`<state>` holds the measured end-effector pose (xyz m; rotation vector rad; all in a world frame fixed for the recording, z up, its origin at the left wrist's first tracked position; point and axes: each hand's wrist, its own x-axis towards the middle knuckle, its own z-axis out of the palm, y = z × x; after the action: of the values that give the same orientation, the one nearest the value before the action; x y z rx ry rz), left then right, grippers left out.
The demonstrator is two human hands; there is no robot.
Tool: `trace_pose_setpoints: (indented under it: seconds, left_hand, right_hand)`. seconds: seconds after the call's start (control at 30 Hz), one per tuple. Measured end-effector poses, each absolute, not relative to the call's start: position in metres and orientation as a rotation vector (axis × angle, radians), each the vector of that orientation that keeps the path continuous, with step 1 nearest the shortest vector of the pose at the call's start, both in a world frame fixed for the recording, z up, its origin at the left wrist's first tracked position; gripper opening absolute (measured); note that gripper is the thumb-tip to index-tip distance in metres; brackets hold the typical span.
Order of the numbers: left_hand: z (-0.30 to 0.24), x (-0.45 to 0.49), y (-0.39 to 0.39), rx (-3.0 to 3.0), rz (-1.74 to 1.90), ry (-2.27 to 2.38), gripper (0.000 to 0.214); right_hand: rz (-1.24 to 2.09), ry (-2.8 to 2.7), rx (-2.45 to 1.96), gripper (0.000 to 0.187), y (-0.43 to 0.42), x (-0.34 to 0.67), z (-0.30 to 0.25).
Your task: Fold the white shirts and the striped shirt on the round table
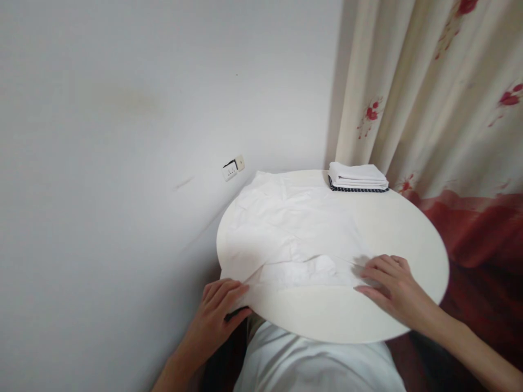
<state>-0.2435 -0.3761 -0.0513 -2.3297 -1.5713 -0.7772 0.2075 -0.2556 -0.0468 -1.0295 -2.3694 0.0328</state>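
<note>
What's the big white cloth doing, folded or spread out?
Spread out, wrinkled: the white cloth lies flat across the round table, near edge turned over between the left hand and right hand.

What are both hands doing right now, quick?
Left hand: closed, pinching the white cloth edge at the table rim.
Right hand: open, fingers flat on the cloth.

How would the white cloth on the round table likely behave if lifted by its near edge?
Probably floppy: the white cloth lies creased and bunched between the left hand and right hand. Likely light, sliding easily on the smooth table.
</note>
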Motion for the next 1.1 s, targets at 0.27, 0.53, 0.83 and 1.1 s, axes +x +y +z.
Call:
trace_pose_setpoints:
  seconds: [0.27,0.53,0.83,1.1]
  left_hand:
    - [-0.055,-0.264,-0.377,-2.288,-1.125,-1.488,0.010]
    - [-0.053,-0.254,-0.375,-2.195,-1.317,-1.805,0.025]
    - [-0.043,-0.230,-0.380,-2.075,-1.061,-1.844,0.013]
    - [-0.010,-0.118,-0.345,-2.619,-0.755,-1.424,0.041]
  right_hand:
    - [0.129,-2.330,-0.985,0.025,-0.244,0.234,-0.050]
    - [0.337,-2.344,-1.097,0.033,-0.234,0.219,-0.047]
    - [0.148,-2.323,-1.193,0.022,-0.237,0.212,-0.045]
    - [0.315,-2.195,-1.236,0.012,-0.234,0.218,-0.056]
